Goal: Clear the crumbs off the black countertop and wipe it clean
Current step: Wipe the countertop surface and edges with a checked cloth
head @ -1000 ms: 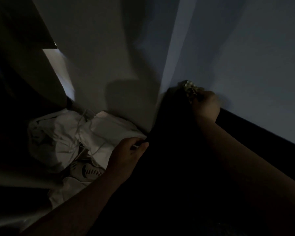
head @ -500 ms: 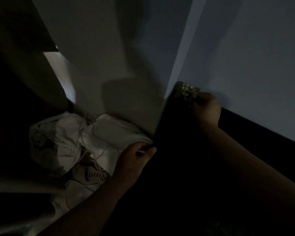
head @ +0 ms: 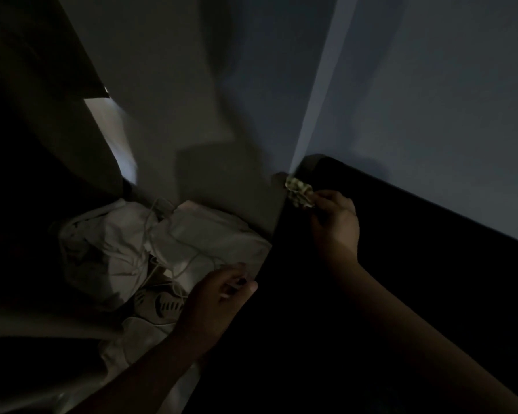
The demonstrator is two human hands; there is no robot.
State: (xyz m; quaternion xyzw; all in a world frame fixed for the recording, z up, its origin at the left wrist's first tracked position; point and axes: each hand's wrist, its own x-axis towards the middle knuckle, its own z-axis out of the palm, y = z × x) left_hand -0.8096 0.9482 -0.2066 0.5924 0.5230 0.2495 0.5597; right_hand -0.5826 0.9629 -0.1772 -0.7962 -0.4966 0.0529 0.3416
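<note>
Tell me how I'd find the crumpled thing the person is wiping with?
Start at the black countertop that runs along the pale wall. Follow it to its far corner, where the right hand reaches. The small crumpled rag pinched in its fingertips is light and speckled, the only pale thing against the dark top; the bigger white bags lie off its left edge.

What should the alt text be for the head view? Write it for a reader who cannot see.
In dim light, the right hand presses a crumpled cloth at the far corner of a black countertop, while the left hand rests at its left edge above white bags.
</note>
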